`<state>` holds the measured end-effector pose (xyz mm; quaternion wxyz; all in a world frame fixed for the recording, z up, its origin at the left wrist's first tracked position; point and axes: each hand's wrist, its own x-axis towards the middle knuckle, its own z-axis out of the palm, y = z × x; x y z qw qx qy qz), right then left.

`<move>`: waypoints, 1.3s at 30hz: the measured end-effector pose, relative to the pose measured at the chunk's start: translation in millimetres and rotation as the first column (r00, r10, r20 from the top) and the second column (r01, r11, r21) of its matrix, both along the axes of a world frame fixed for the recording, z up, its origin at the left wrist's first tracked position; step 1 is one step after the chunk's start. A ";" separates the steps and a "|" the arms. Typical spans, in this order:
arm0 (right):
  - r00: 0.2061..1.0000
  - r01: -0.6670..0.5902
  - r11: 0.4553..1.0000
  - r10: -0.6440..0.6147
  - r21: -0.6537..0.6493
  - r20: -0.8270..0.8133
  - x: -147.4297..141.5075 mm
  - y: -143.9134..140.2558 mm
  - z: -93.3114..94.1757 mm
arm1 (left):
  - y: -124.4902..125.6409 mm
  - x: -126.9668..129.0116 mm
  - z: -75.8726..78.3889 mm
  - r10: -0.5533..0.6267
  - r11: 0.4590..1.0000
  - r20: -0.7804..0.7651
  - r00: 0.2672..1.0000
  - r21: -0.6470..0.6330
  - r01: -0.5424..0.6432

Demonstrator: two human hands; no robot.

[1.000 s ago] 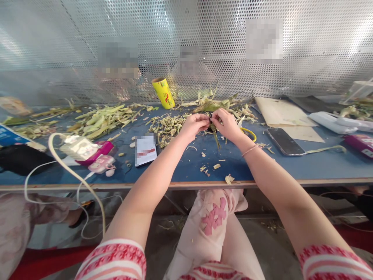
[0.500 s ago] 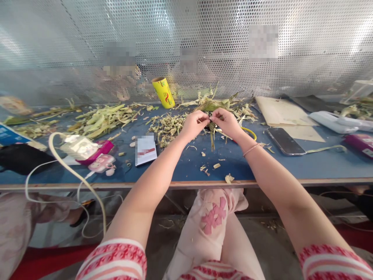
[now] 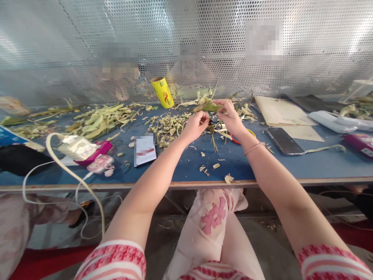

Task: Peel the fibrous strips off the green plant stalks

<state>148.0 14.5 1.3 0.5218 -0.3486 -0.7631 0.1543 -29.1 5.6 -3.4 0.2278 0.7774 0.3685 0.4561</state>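
My left hand (image 3: 197, 126) pinches the top of a small woven bundle of dried plant strips (image 3: 213, 142), whose loose ends hang down over the table. Black cord-like loops (image 3: 215, 125) show at the bundle's top, between my hands. To the right, my right hand (image 3: 229, 116) is raised a little, thumb and forefinger apart. Beside my left hand lies a heap of short curled dried pieces (image 3: 166, 128). Longer dried leaves (image 3: 206, 105) lie behind both hands. A red and yellow ring-like thing (image 3: 234, 140) is partly hidden under my right wrist.
A yellow tube (image 3: 163, 92) leans at the back by the perforated metal panel (image 3: 204, 23). Left are leaf strips (image 3: 101, 120), a screen-like card (image 3: 145, 151) and a charger with white cables (image 3: 77, 149). Right are a phone (image 3: 284, 140) and papers (image 3: 284, 112).
My right hand has come away from the pinch at the bundle's top, up and right, its fingers spreading. The black loops now show. My left hand keeps its hold.
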 end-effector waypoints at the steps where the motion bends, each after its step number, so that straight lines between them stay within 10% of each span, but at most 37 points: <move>1: 0.998 -0.026 1.000 0.026 -0.003 0.058 1.8 -0.1 0.9 | 1.1 -0.3 -1.1 -0.005 1.000 0.002 1.000 -0.001 0.005; 9: 0.969 -0.226 0.935 0.245 -0.272 0.036 3.0 8.9 -15.0 | 0.7 -0.1 1.4 0.038 0.999 0.010 0.999 -0.038 -0.037; 16: 0.973 -0.098 0.930 0.165 -0.355 0.163 1.0 9.1 -10.9 | 1.7 -2.4 2.7 0.078 0.997 0.042 0.996 0.001 -0.078; 33: 0.908 -0.418 0.651 0.330 -0.633 -0.259 -0.3 2.2 -11.4 | 8.6 -2.6 4.8 0.073 0.948 0.473 0.878 -0.306 0.087; 39: 0.976 -0.209 0.831 0.148 -0.515 -0.157 2.3 3.3 -3.4 | 14.3 -9.5 3.4 0.110 0.977 0.350 0.930 -0.208 -0.037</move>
